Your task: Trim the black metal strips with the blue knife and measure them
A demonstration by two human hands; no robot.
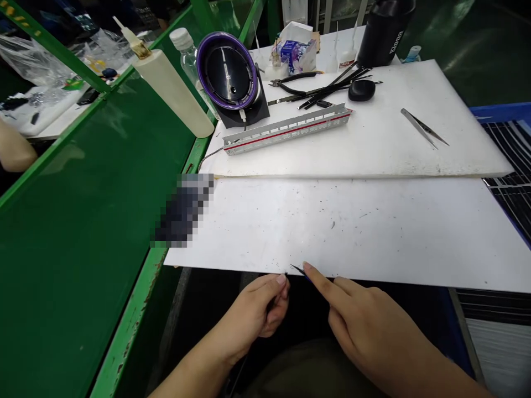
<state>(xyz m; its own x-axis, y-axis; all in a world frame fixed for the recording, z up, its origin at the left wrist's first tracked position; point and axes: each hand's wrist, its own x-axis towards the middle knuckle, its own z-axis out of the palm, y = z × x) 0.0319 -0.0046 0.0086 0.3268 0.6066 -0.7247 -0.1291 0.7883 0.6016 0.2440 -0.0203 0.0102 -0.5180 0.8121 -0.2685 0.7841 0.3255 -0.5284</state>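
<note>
My left hand (265,304) is at the front edge of the white work board (265,232), thumb and forefinger pinched together. A tiny dark bit shows at their tips, too small to name. To its right, my right hand (365,318) is closed around a thin dark pointed tool (297,269) with a hint of blue, its forefinger stretched along it. The tool's point is directed left toward the pinched fingertips, with a small gap between. Most of the tool is hidden under the hand. Small dark specks lie scattered over the board.
A white foam slab (394,143) behind carries tweezers (423,127), a slotted metal strip (286,131), cutting pliers (296,83), a black mouse-like object (362,90) and a purple-rimmed fan (227,71). A squeeze bottle (174,94) leans by the green partition (83,249). A blue crate (501,113) stands right.
</note>
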